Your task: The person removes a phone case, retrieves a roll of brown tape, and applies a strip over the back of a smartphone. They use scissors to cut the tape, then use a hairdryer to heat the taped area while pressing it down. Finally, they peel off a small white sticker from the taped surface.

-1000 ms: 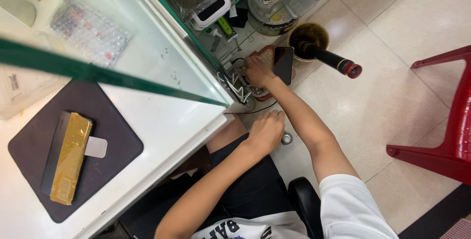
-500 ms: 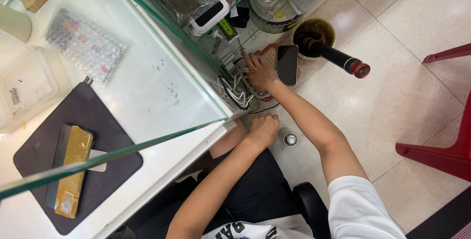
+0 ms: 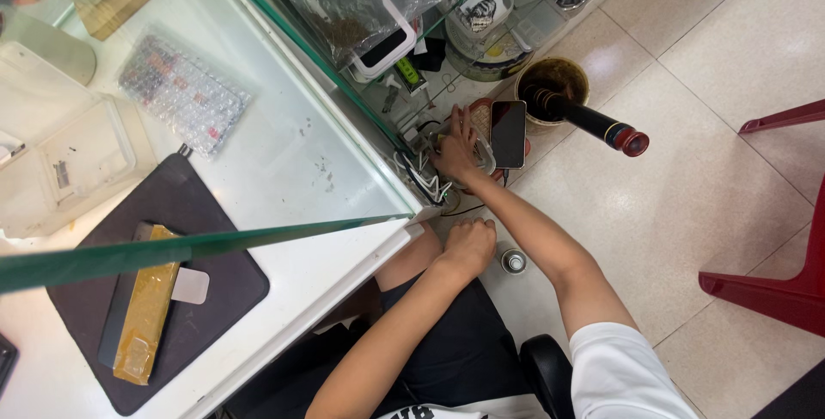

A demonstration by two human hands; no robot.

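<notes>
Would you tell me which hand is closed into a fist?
The left hand, fisted near the knee; the right hand reaches into the tangled cables by the black smartphone.

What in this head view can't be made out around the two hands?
- Right hand: its fingers are buried in a tangle of cables, so any grasp is hidden.
- Left hand: a closed fist seen from behind; contents unseen.
- Small can: too small to identify.
- Red chair: cut off by the right edge.

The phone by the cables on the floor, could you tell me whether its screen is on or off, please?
Off: the phone lies face up beside the right hand, its screen uniformly dark with only a faint reflection.
</notes>
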